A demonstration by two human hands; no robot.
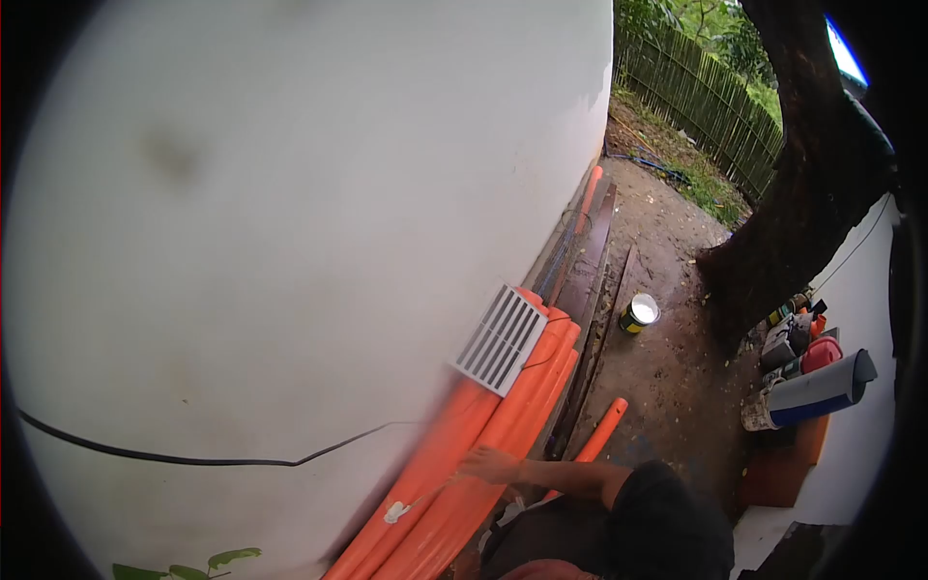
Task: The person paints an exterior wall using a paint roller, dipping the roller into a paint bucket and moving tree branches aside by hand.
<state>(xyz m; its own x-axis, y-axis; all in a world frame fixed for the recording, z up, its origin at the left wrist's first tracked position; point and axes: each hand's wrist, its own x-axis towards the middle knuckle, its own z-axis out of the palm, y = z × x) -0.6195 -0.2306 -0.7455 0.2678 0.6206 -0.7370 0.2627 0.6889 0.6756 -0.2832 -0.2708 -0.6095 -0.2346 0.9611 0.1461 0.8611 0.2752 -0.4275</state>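
My right hand (pixel 491 465) reaches across from a dark sleeve, above the orange pipes and close to the white wall (pixel 271 242). Its fingers are blurred but look closed around a thin handle that ends in a white blob. This looks like a paintbrush (pixel 395 512) with white on its tip. Beneath it lie several thick orange pipes (pixel 527 396) along the foot of the wall. A white slatted grille (pixel 501 340) rests on the pipes, farther along. My left hand cannot be made out.
An open can (pixel 640 312) with white contents stands on the wet ground. A loose orange pipe (pixel 604 430) and planks (pixel 590 261) lie nearby. A tree trunk (pixel 797 174) rises at right, near buckets and a grey roll (pixel 817 385). A black cable (pixel 193 456) crosses the wall.
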